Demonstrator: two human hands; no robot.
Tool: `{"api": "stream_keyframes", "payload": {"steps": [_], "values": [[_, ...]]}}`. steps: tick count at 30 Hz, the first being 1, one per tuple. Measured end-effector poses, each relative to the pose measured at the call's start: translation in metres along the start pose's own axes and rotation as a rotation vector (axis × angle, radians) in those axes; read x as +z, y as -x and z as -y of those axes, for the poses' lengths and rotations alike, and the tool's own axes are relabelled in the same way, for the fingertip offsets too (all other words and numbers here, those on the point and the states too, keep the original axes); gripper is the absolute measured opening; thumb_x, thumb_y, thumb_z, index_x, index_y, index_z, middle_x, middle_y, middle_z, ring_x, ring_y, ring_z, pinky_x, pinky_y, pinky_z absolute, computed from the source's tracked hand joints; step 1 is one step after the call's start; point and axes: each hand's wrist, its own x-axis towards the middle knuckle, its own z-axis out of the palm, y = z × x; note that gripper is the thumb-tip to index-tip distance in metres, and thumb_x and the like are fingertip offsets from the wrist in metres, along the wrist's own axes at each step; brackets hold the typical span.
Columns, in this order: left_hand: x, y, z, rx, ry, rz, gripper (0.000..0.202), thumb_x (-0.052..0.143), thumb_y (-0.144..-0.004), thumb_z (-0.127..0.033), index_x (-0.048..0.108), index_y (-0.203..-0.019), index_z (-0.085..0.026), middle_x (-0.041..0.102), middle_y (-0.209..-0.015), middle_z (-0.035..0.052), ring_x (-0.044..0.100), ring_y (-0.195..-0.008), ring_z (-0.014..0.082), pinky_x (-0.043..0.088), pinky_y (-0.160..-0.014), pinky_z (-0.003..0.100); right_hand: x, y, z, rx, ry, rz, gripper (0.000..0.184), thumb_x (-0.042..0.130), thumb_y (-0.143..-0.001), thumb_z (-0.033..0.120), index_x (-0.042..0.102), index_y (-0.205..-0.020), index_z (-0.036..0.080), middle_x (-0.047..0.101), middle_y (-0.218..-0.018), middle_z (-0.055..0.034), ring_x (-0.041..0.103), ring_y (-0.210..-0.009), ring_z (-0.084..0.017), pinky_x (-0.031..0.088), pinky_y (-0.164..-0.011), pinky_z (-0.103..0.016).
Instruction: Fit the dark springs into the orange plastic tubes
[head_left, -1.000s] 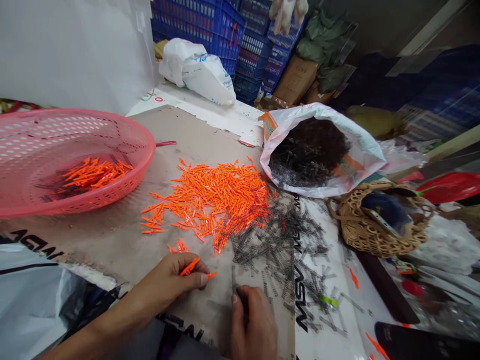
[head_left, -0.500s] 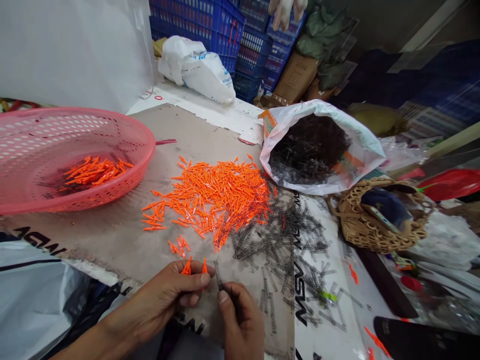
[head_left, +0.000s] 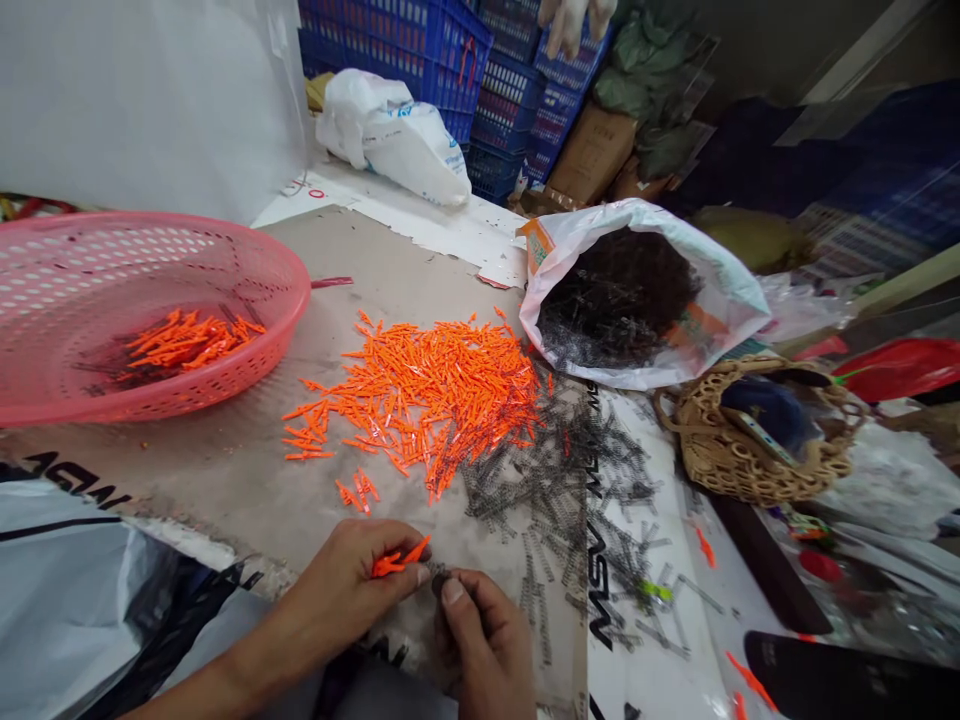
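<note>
L grip (head_left: pixel 337 595) closed on orange plastic pieces (head_left: pixel 391 564), long axes angled up-right, R grip (head_left: pixel 480 635) pinching metal spring (head_left: pixel 439 580)

Head-worn camera, facing forward and down, close above the left hand (head_left: pixel 337 600), right hand (head_left: pixel 484 640) and cardboard sheet (head_left: pixel 195 465).

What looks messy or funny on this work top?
The orange plastic pieces lie in a loose heap, running into the dark coiled springs. One stray orange piece sits alone on the white printed sheet, away from the heap.
</note>
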Motion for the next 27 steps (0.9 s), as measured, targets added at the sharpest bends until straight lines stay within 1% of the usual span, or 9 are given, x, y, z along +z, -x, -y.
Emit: {"api": "stream_keyframes", "payload": {"steps": [3, 5, 7, 9, 12, 16, 19, 23, 27], "values": [[-0.003, -0.003, 0.003, -0.035, -0.006, 0.121, 0.026, 0.058, -0.078, -0.036, 0.067, -0.063, -0.016, 0.050, -0.056, -0.0032, 0.041, -0.056, 0.0133, 0.030, -0.053, 0.022, -0.005, -0.002, 0.001, -0.385, 0.306, -0.080, 0.017, 0.053, -0.090, 0.027, 0.066, -0.082, 0.020, 0.061, -0.073, -0.0013, 0.057, -0.069, -0.015, 0.043, -0.063, -0.024], [-0.005, -0.004, 0.007, -0.107, 0.058, 0.189, 0.026, 0.058, -0.077, -0.036, 0.063, -0.060, -0.016, 0.041, -0.053, -0.0052, 0.034, -0.053, 0.0117, 0.024, -0.050, 0.023, -0.010, -0.006, 0.002, -0.698, 0.531, -0.143, 0.018, 0.047, -0.092, 0.017, 0.065, -0.089, 0.021, 0.063, -0.084, -0.0042, 0.057, -0.080, -0.017, 0.045, -0.073, -0.026], [-0.006, -0.005, 0.009, -0.190, 0.153, 0.200, 0.026, 0.060, -0.074, -0.036, 0.058, -0.056, -0.017, 0.035, -0.051, -0.0066, 0.029, -0.050, 0.0108, 0.020, -0.048, 0.023, -0.016, -0.011, 0.002, -0.954, 0.721, -0.174, 0.025, 0.041, -0.093, 0.011, 0.065, -0.094, 0.020, 0.063, -0.088, -0.0064, 0.055, -0.083, -0.019, 0.046, -0.077, -0.028], [-0.007, -0.006, 0.011, -0.276, 0.266, 0.170, 0.028, 0.064, -0.070, -0.040, 0.057, -0.054, -0.018, 0.034, -0.049, -0.0073, 0.027, -0.048, 0.0102, 0.018, -0.047, 0.024, -0.021, -0.019, 0.002, -1.103, 0.840, -0.203, 0.028, 0.039, -0.093, 0.008, 0.065, -0.095, 0.017, 0.064, -0.090, -0.0086, 0.054, -0.088, -0.020, 0.046, -0.080, -0.029], [-0.008, -0.005, 0.012, -0.365, 0.412, 0.136, 0.032, 0.071, -0.066, -0.046, 0.061, -0.058, -0.017, 0.034, -0.045, -0.0089, 0.022, -0.044, 0.0085, 0.012, -0.044, 0.024, -0.026, -0.029, 0.000, -0.974, 0.918, -0.239, 0.025, 0.041, -0.093, 0.008, 0.065, -0.093, 0.015, 0.065, -0.089, -0.0102, 0.054, -0.089, -0.022, 0.046, -0.081, -0.032], [-0.004, -0.003, 0.014, -0.340, 0.582, 0.131, 0.031, 0.075, -0.066, -0.045, 0.063, -0.061, -0.016, 0.030, -0.044, -0.0111, 0.015, -0.041, 0.0067, 0.008, -0.041, 0.024, -0.023, -0.030, 0.000, -0.781, 0.822, -0.332, 0.021, 0.051, -0.093, 0.018, 0.070, -0.101, 0.016, 0.067, -0.098, -0.0116, 0.053, -0.098, -0.027, 0.044, -0.086, -0.040], [0.003, 0.000, 0.013, -0.289, 0.688, 0.135, 0.032, 0.073, -0.070, -0.043, 0.063, -0.058, -0.015, 0.030, -0.046, -0.0104, 0.015, -0.043, 0.0064, 0.010, -0.041, 0.023, -0.011, -0.019, 0.003, -0.621, 0.462, -0.349, 0.019, 0.060, -0.090, 0.026, 0.072, -0.103, 0.022, 0.068, -0.096, -0.0071, 0.059, -0.093, -0.022, 0.046, -0.082, -0.034], [0.010, 0.003, 0.007, -0.265, 0.746, 0.196, 0.029, 0.073, -0.073, -0.041, 0.069, -0.065, -0.014, 0.035, -0.046, -0.0090, 0.018, -0.042, 0.0059, 0.010, -0.041, 0.023, 0.008, -0.008, 0.005, -0.277, -0.091, -0.075, 0.008, 0.067, -0.084, 0.029, 0.073, -0.085, 0.024, 0.067, -0.083, 0.0000, 0.063, -0.079, -0.016, 0.050, -0.072, -0.026], [0.010, 0.005, 0.006, -0.281, 0.819, 0.162, 0.031, 0.074, -0.075, -0.043, 0.072, -0.066, -0.013, 0.037, -0.046, -0.0078, 0.021, -0.044, 0.0061, 0.013, -0.041, 0.021, 0.013, -0.009, 0.008, -0.153, -0.337, -0.147, 0.013, 0.070, -0.080, 0.035, 0.072, -0.084, 0.022, 0.068, -0.084, -0.0005, 0.063, -0.079, -0.015, 0.051, -0.073, -0.025]]}}
